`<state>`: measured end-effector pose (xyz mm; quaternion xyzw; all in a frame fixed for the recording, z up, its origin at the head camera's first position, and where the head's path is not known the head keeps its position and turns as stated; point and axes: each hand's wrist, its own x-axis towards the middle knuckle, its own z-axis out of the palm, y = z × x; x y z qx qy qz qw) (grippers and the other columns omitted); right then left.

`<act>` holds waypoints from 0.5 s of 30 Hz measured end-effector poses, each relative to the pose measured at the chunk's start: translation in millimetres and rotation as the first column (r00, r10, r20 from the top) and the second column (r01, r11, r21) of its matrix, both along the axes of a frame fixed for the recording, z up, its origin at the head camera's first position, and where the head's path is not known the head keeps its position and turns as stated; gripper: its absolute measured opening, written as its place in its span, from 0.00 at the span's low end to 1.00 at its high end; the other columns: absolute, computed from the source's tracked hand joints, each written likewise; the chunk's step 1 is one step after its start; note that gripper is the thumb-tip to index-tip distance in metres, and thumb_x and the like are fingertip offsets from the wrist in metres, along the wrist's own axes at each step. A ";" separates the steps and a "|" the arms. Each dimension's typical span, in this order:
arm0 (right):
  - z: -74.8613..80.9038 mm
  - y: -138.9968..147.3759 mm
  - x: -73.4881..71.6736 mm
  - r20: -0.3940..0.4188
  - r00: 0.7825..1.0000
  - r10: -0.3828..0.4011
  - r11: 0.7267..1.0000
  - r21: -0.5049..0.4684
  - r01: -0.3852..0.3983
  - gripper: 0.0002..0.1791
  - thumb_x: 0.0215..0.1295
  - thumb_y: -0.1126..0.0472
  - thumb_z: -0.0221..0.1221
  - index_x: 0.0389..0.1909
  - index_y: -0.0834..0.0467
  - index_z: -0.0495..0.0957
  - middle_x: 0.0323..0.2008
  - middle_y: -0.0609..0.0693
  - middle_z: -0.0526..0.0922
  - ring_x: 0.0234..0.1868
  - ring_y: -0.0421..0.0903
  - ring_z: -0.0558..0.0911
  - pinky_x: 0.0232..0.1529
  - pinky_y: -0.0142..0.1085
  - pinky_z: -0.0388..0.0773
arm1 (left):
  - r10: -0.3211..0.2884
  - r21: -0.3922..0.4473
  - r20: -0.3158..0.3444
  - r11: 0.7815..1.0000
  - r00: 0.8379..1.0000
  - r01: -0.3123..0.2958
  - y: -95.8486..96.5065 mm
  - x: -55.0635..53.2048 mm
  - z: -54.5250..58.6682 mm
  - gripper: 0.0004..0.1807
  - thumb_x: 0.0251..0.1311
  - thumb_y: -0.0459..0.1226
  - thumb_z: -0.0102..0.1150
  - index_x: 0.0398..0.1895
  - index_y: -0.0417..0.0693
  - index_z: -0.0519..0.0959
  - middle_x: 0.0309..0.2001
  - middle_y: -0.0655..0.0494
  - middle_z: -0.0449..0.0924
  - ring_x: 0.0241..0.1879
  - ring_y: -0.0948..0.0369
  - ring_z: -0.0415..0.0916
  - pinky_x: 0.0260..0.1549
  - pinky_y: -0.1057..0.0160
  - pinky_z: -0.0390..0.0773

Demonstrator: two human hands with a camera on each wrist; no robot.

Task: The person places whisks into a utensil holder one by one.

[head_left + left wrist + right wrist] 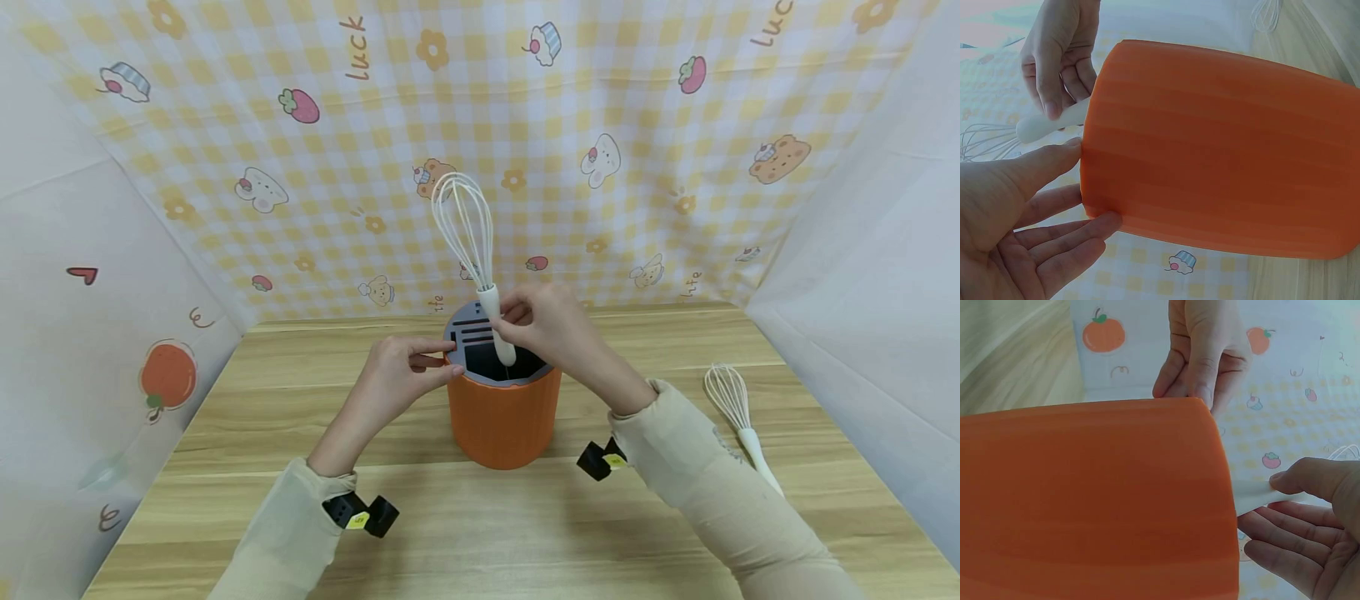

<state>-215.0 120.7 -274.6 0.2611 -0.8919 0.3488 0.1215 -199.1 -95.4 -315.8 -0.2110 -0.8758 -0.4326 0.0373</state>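
An orange utensil holder (504, 421) with a grey slotted top (456, 354) stands upright on the table. By its handle, my right hand (551, 325) pinches a white whisk (487, 302) between thumb and fingers. The whisk's wires point up, and its handle end sits at the large dark opening in the grey top. My left hand (397, 367) grips the holder's left rim, with the thumb nearer the front. In the right wrist view, the orange wall (1097, 494) hides the lower end of the whisk handle (1254, 495).
A second white whisk (738, 408) lies on the wooden table (510, 533) at the right, partly behind my right sleeve. Behind the table hangs a yellow checked cloth (360, 150), with white cloth walls on both sides.
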 end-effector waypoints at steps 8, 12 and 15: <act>-3.6 -5.1 -0.1 0.070 0.998 0.006 1.000 0.021 -0.008 0.07 0.57 0.63 0.62 0.32 0.63 0.81 0.27 0.51 0.83 0.28 0.42 0.82 0.32 0.33 0.78 | 0.000 -0.004 -0.002 1.000 1.000 0.000 -0.4 0.0 0.2 0.18 0.49 0.39 0.68 0.45 0.44 0.82 0.45 0.48 0.80 0.36 0.58 0.81 0.29 0.63 0.79; -6.5 -7.4 -0.8 0.065 0.998 0.010 0.999 0.036 -0.012 0.07 0.57 0.63 0.62 0.32 0.63 0.81 0.27 0.51 0.83 0.28 0.42 0.82 0.32 0.32 0.78 | -0.001 -0.005 -0.011 1.000 1.000 0.001 -0.6 0.2 0.2 0.18 0.50 0.39 0.68 0.45 0.44 0.82 0.45 0.48 0.80 0.36 0.59 0.81 0.28 0.64 0.79; -8.1 -9.0 -1.0 0.080 0.997 0.015 0.999 0.042 -0.018 0.06 0.56 0.63 0.62 0.31 0.63 0.81 0.27 0.51 0.83 0.28 0.42 0.82 0.32 0.32 0.78 | -0.002 0.000 -0.017 1.000 1.000 0.002 -0.7 0.3 0.2 0.18 0.49 0.39 0.68 0.45 0.44 0.82 0.45 0.48 0.80 0.36 0.59 0.81 0.28 0.64 0.79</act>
